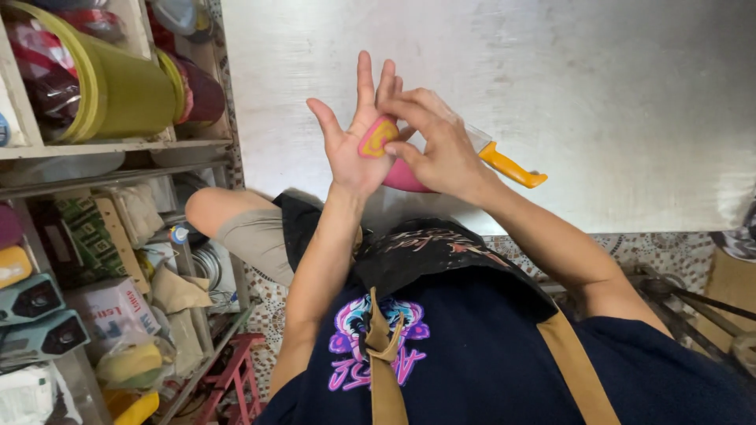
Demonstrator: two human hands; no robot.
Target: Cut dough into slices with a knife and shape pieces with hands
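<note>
My left hand (356, 142) was spread flat, palm up, fingers fanned, and a cut piece of pink-skinned fruit with yellow flesh (379, 135) rested against it, the palm apparently serving as a backstop. My right hand (441, 145) was curled over it, gripping a knife with an orange handle (512, 168); the blade was mostly hidden behind my fingers. Beneath lay a bare steel worktop (614, 94). To my left, shelves held a yellow-green bucket (126, 90) and assorted boxes.

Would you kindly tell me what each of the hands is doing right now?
Left hand: open, fingers spread, a pink and yellow piece resting against its palm.
Right hand: closed on a yellow-handled knife.
</note>
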